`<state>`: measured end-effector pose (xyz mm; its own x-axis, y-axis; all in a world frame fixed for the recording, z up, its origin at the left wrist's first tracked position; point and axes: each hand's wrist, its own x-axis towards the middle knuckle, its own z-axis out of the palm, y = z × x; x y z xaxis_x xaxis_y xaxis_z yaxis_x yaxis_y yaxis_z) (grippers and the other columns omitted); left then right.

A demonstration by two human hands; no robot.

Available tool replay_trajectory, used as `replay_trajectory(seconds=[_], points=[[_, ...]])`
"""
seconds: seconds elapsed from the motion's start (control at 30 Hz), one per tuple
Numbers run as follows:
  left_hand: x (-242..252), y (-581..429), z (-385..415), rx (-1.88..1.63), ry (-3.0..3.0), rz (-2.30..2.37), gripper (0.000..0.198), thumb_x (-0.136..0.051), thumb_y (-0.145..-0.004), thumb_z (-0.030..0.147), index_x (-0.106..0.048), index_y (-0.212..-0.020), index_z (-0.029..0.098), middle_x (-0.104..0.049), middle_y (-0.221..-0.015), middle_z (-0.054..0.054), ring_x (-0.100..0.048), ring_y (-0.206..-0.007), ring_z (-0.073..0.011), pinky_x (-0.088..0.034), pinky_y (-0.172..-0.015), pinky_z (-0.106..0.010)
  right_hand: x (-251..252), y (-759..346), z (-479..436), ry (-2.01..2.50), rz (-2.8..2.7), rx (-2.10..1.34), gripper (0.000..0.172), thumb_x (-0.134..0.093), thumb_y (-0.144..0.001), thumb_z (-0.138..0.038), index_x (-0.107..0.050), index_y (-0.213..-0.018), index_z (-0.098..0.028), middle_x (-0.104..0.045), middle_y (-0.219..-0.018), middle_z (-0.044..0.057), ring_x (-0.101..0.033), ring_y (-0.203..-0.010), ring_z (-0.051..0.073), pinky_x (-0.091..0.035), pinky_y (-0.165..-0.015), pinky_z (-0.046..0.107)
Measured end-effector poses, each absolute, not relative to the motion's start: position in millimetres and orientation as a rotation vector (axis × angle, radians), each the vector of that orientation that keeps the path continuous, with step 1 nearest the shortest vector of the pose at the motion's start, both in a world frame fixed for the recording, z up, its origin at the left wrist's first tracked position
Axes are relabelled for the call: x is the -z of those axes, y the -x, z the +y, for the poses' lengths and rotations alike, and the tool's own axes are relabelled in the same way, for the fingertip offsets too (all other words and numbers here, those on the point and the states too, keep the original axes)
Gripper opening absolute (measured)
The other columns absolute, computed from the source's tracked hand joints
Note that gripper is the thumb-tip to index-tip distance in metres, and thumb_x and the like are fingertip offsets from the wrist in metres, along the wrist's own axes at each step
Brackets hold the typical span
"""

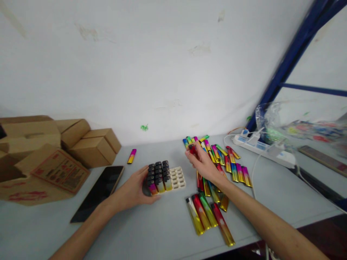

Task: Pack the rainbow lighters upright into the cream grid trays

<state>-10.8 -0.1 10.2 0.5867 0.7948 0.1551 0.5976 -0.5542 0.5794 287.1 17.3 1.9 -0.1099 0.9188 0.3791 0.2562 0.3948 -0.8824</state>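
My left hand point(138, 187) is closed around the left side of a white slotted tray point(182, 185). Lighters point(159, 184) with black tops stand upright in the tray's left and middle rows, while the slots on its right hold none. Above and to the right of the tray, my right hand point(200, 160) pinches a red lighter point(192, 148), mostly covered by the fingers. Around and beyond that hand lies a loose pile of shiny coloured lighters point(228, 164). Several more lighters point(200, 212) lie side by side nearer the table's front edge.
Brown cardboard boxes point(93, 150) stand at the left, with a dark tablet-like slab point(99, 193) beside them. A single purple-yellow lighter point(132, 156) lies near the wall. At the right are a white power strip point(264, 150), cables, a plastic bag point(311, 131) and a blue metal frame point(288, 59).
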Motion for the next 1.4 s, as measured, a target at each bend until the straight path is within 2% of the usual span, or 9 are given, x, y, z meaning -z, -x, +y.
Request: replay_trajectory(seconds=[0.07, 0.17, 0.27, 0.63, 0.83, 0.97, 1.07, 1.2, 1.4], points=[[-10.8, 10.3, -0.3, -0.565, -2.333, 1.111, 0.066, -0.085, -0.074, 0.034, -0.065, -0.134, 0.018, -0.072, -0.133, -0.013, -0.071, -0.118, -0.0342, -0.058, -0.108, -0.048, -7.6, -287.3, 15.5, 1.127, -1.614, -0.711, 0.038, -0.056, -0.102, -0.061, -0.058, -0.093, -0.023, -0.054, -0.073, -0.001, -0.051, -0.065, 0.017, -0.040, -0.059, 0.029], [-10.5, 10.1, 0.1, -0.568, -2.342, 1.110, 0.066, -0.086, -0.073, 0.035, -0.065, -0.134, 0.020, -0.073, -0.132, -0.011, -0.071, -0.118, -0.0333, -0.059, -0.108, -0.047, -12.3, -287.7, 14.2, 1.217, -1.575, -0.629, 0.058, -0.053, -0.099, -0.070, -0.041, -0.065, -0.025, -0.039, -0.062, -0.002, -0.039, -0.058, 0.015, -0.030, -0.056, 0.029], [-9.4, 10.5, 0.9, -0.574, -2.359, 1.106, 0.066, -0.085, -0.073, 0.034, -0.065, -0.134, 0.020, -0.073, -0.133, -0.011, -0.071, -0.118, -0.0332, -0.059, -0.108, -0.048, -13.1, -288.1, 12.9, 1.252, -1.566, -0.602, 0.066, -0.053, -0.095, -0.076, -0.030, -0.060, -0.026, -0.029, -0.058, -0.004, -0.030, -0.056, 0.013, -0.022, -0.055, 0.028], [-5.9, 11.8, 3.4, -0.591, -2.384, 1.112, 0.058, -0.086, -0.069, 0.034, -0.069, -0.123, 0.020, -0.075, -0.122, -0.010, -0.073, -0.111, -0.0353, -0.062, -0.102, -0.047, -13.4, -287.9, 14.0, 1.338, -1.589, -0.577, 0.044, -0.049, -0.087, -0.054, -0.034, -0.056, -0.026, -0.034, -0.055, -0.004, -0.034, -0.055, 0.013, -0.023, -0.056, 0.030], [-6.1, 11.1, 3.2, -0.596, -2.374, 1.116, 0.065, -0.087, -0.069, 0.035, -0.067, -0.130, 0.022, -0.074, -0.128, -0.011, -0.072, -0.113, -0.0344, -0.060, -0.106, -0.048, -13.2, -288.3, 14.4, 1.333, -1.649, -0.548, 0.038, -0.047, -0.087, -0.047, -0.036, -0.057, -0.026, -0.038, -0.054, -0.004, -0.038, -0.055, 0.014, -0.025, -0.057, 0.030], [-4.6, 11.8, 3.7, -0.571, -2.374, 1.119, 0.063, -0.087, -0.071, 0.036, -0.067, -0.128, 0.021, -0.074, -0.128, -0.011, -0.072, -0.115, -0.0342, -0.059, -0.106, -0.048, -12.7, -286.9, 13.0, 1.331, -1.684, -0.527, 0.049, -0.050, -0.095, -0.061, -0.040, -0.064, -0.025, -0.042, -0.057, -0.004, -0.041, -0.057, 0.015, -0.028, -0.059, 0.030], [-4.3, 12.0, 3.7, -0.569, -2.356, 1.133, 0.062, -0.089, -0.069, 0.035, -0.067, -0.126, 0.022, -0.075, -0.127, -0.010, -0.072, -0.116, -0.0348, -0.059, -0.106, -0.046, -10.4, -286.3, 12.1, 1.300, -1.723, -0.597, 0.043, -0.056, -0.099, -0.063, -0.054, -0.085, -0.023, -0.054, -0.069, -0.003, -0.051, -0.064, 0.017, -0.036, -0.063, 0.030], [-5.8, 11.9, 3.1, -0.569, -2.357, 1.122, 0.063, -0.089, -0.069, 0.037, -0.067, -0.126, 0.021, -0.074, -0.127, -0.010, -0.072, -0.116, -0.0350, -0.059, -0.106, -0.045, -3.6, -286.3, 14.1, 1.151, -1.805, -0.816, 0.034, -0.043, -0.110, -0.049, -0.059, -0.115, -0.020, -0.064, -0.086, 0.002, -0.060, -0.072, 0.018, -0.048, -0.069, 0.032], [-8.7, 13.1, 1.3, -0.534, -2.385, 1.039, 0.065, -0.087, -0.073, 0.039, -0.065, -0.131, 0.020, -0.072, -0.134, -0.010, -0.070, -0.119, -0.0325, -0.056, -0.110, -0.044, -9.2, -286.4, 11.8, 0.920, -1.963, -0.606, 0.021, -0.059, -0.106, -0.036, -0.072, -0.111, -0.021, -0.069, -0.116, 0.011, -0.064, -0.113, 0.025, -0.050, -0.103, 0.042]])
